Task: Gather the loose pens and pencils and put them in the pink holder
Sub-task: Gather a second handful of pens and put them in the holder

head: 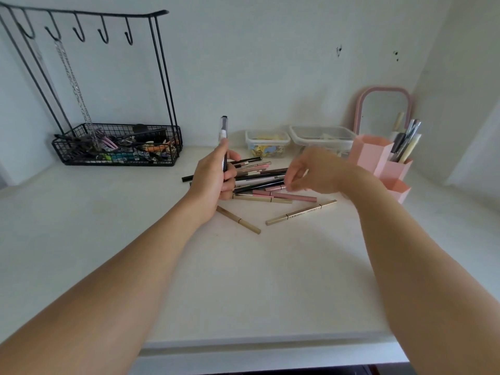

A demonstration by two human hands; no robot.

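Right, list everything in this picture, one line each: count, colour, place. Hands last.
loose pens and pencils: over a dozen, black, pink and tan, scattered mid-table.
upright pen: one, black and white, in the left hand.
pink holder: one, pink, right side of table, with several pens in its middle compartment.
mirror: one, pink frame, behind the holder.
clear boxes: two, see-through, by the back wall; one holds pastel bits.
wire basket: one, black, back left, full of small items.
hook rack: one, black, above the basket, a chain hanging from it.
table: one, white.
left hand: grips the upright pen.
right hand: blurred, fingers reaching down at the pile; contact unclear.
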